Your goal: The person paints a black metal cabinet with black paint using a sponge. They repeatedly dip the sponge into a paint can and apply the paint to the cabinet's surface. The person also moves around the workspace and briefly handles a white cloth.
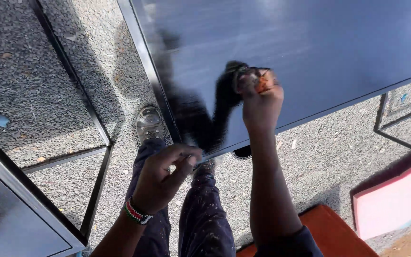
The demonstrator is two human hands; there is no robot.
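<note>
The right hand (261,97) presses a small orange rubbing pad (264,84) flat against the glossy black metal panel (310,43), its grip closed tight around the pad with the fingers curled over the top. The pad sits on the panel face a little in from the near edge, with the dark reflection of the arm running from it back toward that edge. This looks like the rubbing or polishing step, part-way across the sheet; the wide stretch of panel beyond the grip and off to its right shows no mark of contact that can be told from here.

The left hand (165,176), wearing a beaded wristband of red, white and green (136,212), is nearer the body and lower than the rubbing grip. Its thumb and fingers pinch together at the panel's near corner edge, seemingly steadying the sheet; whether something small is pinched between them cannot be told.

A next pass would likely call for firm, even pressure while the left-hand pinch keeps the sheet from sliding.

Below the left hand are paint-speckled dark trousers (200,214) and a worn shoe (149,123) on grey gravel ground (319,162). Left of the grip lies a black metal frame (96,119), with another grey-edged panel (20,209) at the lower left. Right of and below the grip sit a pink foam block (396,200) and an orange-red seat (331,228), close enough to hamper stepping sideways.
</note>
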